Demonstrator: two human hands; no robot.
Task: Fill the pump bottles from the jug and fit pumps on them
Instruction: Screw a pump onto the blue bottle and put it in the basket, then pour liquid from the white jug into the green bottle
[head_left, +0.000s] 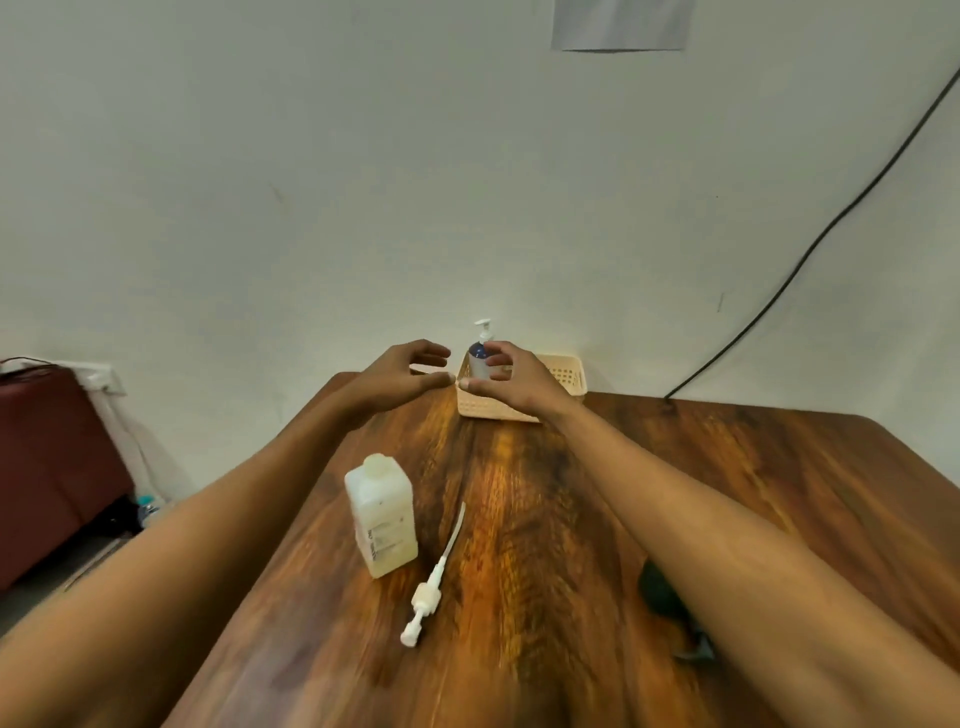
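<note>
A small pump bottle (478, 358) with a white pump and blue top stands in a cream basket (566, 375) at the far edge of the wooden table (753, 467). My right hand (519, 382) is at the bottle, fingers curled beside it; a firm grip cannot be made out. Just left of the basket hovers my left hand (402, 376), fingers spread, holding nothing. Nearer to me, a translucent square bottle (382, 514) stands upright with no cap on it. A loose white pump (434, 582) with its long tube lies flat to its right.
A dark object (670, 608) lies on the table, partly hidden under my right forearm. A black cable (810, 249) runs down the wall to the table's back edge. A maroon seat (47, 467) is on the floor at left.
</note>
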